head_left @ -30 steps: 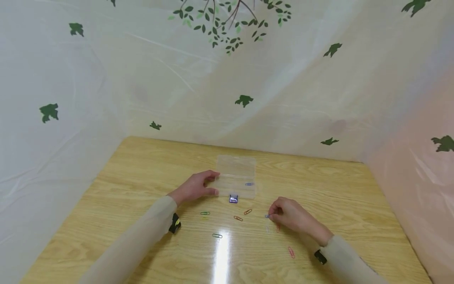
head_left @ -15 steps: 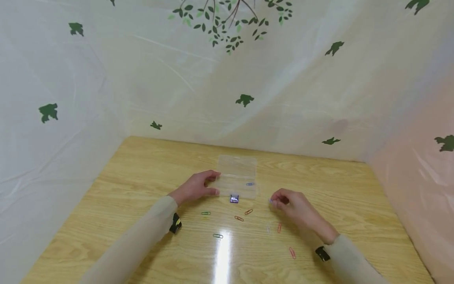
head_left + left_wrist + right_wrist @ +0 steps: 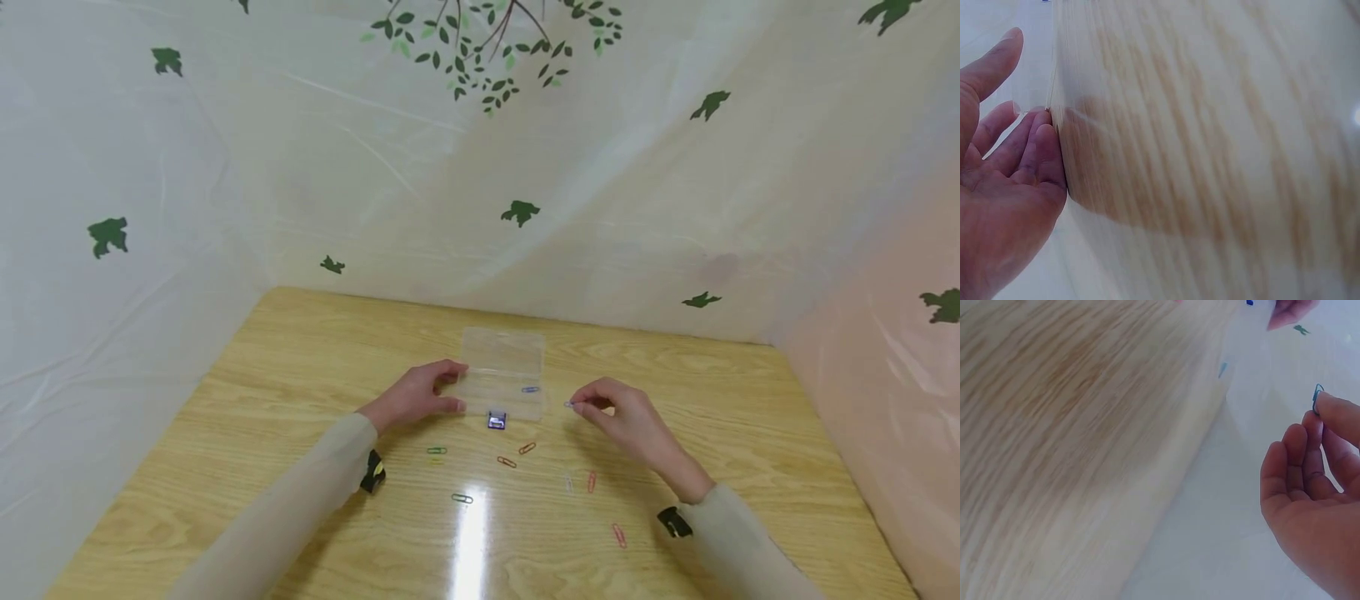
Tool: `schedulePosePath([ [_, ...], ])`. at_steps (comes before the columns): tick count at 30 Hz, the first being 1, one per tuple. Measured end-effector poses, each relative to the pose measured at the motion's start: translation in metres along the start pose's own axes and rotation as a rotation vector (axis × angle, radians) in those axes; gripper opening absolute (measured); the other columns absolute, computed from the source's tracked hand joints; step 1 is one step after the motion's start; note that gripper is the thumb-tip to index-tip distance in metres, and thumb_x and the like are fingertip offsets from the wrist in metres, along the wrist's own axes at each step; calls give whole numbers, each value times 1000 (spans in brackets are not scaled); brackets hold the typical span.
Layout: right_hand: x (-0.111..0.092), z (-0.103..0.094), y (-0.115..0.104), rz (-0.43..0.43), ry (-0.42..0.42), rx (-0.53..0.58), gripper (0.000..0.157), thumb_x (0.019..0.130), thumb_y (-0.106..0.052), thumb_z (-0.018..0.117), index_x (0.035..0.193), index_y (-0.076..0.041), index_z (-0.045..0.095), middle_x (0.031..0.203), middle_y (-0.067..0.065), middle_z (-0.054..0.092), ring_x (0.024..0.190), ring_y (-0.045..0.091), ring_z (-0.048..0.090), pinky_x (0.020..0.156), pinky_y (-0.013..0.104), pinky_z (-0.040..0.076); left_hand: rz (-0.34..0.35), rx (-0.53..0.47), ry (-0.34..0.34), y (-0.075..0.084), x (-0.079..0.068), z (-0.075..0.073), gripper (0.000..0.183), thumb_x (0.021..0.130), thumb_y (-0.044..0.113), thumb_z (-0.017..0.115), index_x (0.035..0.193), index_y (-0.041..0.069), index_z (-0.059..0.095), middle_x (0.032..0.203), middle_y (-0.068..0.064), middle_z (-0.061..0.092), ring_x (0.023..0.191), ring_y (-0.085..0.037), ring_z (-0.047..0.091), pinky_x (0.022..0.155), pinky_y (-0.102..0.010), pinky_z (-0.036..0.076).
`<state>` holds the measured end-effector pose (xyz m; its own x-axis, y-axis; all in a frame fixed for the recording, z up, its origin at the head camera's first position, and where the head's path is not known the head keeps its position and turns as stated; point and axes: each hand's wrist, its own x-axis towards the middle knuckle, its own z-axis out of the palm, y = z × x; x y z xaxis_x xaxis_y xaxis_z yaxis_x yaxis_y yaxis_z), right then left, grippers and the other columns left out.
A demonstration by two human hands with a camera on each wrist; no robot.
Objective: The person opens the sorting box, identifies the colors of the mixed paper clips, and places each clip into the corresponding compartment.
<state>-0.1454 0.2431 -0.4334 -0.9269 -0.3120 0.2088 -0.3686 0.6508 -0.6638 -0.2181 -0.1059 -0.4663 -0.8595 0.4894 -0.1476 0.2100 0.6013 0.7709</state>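
R hand (image 3: 628, 421): thumb + index pinching small blue clip (image 3: 569, 404), held up off table (image 3: 337, 350), just right of clear box (image 3: 487, 396). Other R fingers loosely bent; clip pokes out past the fingertips in R wrist view.

L hand (image 3: 412, 396) at box's left end, thumb & fingers spread apart, not clenched; fingertips touching the edge, thumb nearer the front. Box lid (image 3: 502, 348) open, laid back away from person. 2nd blue clip (image 3: 530, 389) inside box, near right end. Dark blue tab (image 3: 497, 420) at box front, approx mid.

Loose clips on table in front: 2 red clips (image 3: 527, 447) nearest box, green clip (image 3: 437, 451) w/ yellow clip (image 3: 436, 461) just below, dk green clip (image 3: 462, 498), white clip (image 3: 569, 483) beside pink clip (image 3: 592, 482), another pink clip (image 3: 618, 535) nearer R sleeve (image 3: 738, 542).
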Motion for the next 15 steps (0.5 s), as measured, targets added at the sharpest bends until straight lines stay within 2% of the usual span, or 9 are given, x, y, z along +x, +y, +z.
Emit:
schedulePosePath([
  [15, 10, 2, -13, 0, 71, 8, 8, 97, -11, 73, 104, -14, 76, 99, -5, 72, 89, 14, 66, 77, 32, 56, 2, -2, 3, 2, -1, 1, 64, 95, 24, 78, 151, 12, 52, 149, -10, 56, 138, -29, 51, 116, -47, 40],
])
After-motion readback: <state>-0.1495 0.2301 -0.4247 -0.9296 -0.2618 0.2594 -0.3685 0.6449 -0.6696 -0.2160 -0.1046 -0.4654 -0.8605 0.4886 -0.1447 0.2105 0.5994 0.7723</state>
